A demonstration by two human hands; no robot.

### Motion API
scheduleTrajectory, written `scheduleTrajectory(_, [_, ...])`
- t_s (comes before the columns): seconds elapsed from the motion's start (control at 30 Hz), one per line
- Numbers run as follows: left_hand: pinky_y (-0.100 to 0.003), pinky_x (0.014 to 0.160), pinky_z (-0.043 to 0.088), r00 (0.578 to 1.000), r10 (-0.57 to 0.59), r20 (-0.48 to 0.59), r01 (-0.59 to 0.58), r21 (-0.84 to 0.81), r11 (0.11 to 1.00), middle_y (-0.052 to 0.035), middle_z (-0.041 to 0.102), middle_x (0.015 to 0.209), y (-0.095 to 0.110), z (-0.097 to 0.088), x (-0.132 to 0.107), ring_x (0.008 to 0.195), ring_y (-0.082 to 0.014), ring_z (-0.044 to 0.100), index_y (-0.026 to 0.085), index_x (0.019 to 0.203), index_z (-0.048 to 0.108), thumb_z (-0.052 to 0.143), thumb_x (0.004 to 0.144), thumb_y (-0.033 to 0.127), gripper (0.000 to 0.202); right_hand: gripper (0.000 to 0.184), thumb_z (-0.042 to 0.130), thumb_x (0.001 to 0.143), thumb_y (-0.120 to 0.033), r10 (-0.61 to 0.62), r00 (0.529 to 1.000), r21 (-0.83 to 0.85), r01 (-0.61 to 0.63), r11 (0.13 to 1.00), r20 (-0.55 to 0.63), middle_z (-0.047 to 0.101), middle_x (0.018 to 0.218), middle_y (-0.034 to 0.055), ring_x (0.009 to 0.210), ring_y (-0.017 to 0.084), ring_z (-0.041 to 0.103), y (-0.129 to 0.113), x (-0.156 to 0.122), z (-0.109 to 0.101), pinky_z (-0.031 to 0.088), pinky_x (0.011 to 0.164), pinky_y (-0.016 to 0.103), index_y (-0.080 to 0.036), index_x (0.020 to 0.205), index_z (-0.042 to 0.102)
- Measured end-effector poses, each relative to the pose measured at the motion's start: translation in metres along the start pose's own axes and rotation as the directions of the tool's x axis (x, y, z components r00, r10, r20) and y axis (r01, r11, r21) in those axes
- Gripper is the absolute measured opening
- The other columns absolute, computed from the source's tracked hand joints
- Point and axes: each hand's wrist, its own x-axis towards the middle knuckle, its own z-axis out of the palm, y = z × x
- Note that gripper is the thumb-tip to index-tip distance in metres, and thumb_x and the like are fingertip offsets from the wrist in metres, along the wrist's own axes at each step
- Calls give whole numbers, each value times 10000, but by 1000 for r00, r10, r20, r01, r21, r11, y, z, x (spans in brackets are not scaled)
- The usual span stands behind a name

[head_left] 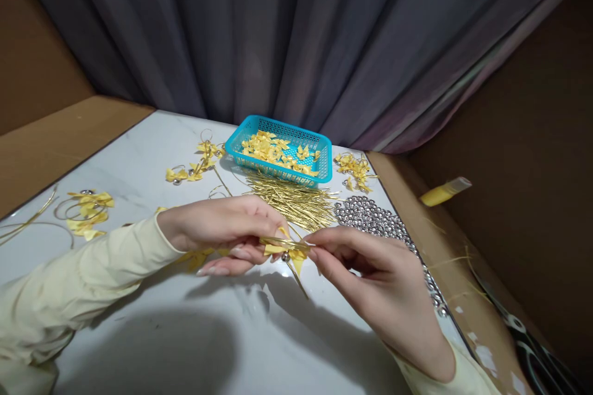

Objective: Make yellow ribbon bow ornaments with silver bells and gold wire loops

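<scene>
My left hand (pixel 227 225) is closed on a yellow ribbon bow (pixel 299 264), held above the white table (pixel 194 327). A small silver bell (pixel 285 256) sits at the bow's middle. Across the bow lies a gold wire loop (pixel 287 243), seen nearly edge-on, and a gold tie end (pixel 299 281) points down below it. With thumb and forefinger, my right hand (pixel 380 278) pinches the right end of the gold wire loop. The exact grip of my left fingertips is partly hidden behind the bow.
A blue basket (pixel 327 163) holds yellow bows. Before it lie gold ties (pixel 301 200), with silver bells (pixel 370 216) spread to the right. Bows with bells and wire loops lie at left (pixel 88 213) and right (pixel 354 170). Scissors (pixel 532 345) and a yellow tube (pixel 442 192) are beyond the table edge.
</scene>
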Motion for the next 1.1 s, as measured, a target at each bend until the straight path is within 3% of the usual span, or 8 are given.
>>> scheduleTrajectory(0.13, [-103,215,322,1000,23,-8,-23,5,1000,79,329,400,1,2,0,227,-62,356,145,705,521,417,859,170,188,48,610,779,-140,99,995,112,-98,989,-2,604,576,-10,448,75,477,1,-2,4,386,407,183,-153,781,656])
scheduleTrajectory(0.33, [-84,255,351,996,55,-73,-53,34,998,85,358,428,4,9,-4,263,-49,414,152,674,462,434,886,179,216,52,633,769,-156,148,989,123,-144,982,-20,581,537,-29,435,60,431,0,-1,3,345,386,169,-153,779,684])
scheduleTrajectory(0.53, [-75,266,350,990,117,-79,-111,78,991,94,360,433,7,14,-5,265,-37,417,153,676,452,445,896,207,226,89,639,741,-74,43,996,42,-39,998,-82,650,599,-11,457,60,490,-3,-1,4,392,425,171,-143,758,693])
scheduleTrajectory(0.67, [-89,273,359,977,159,-141,-135,164,977,96,381,446,7,18,-5,280,-43,432,164,696,442,444,899,234,215,117,592,755,-23,-114,984,-35,110,993,-140,617,590,1,486,56,507,-3,-3,6,407,462,162,-114,710,650])
scheduleTrajectory(0.77, [-90,298,358,960,209,-189,-154,270,951,98,394,440,5,23,-5,302,-48,463,171,703,433,450,905,288,234,120,569,772,-5,-141,982,-51,136,989,-123,597,622,14,543,62,526,-4,-6,4,437,529,163,-102,739,632])
scheduleTrajectory(0.97, [-119,352,385,891,389,-234,-207,552,808,84,477,467,-1,34,-6,335,-53,484,167,802,480,420,917,326,205,129,540,795,6,-170,980,-77,162,984,-104,560,644,30,570,76,511,-8,-9,1,453,564,180,-82,822,631])
scheduleTrajectory(1.1, [-118,404,407,808,556,-194,-213,784,584,80,506,470,-3,38,-3,374,-51,520,150,852,515,389,930,243,175,132,532,802,-5,-155,983,-70,148,987,-102,570,656,40,580,90,528,-10,-8,3,467,573,188,-97,796,627])
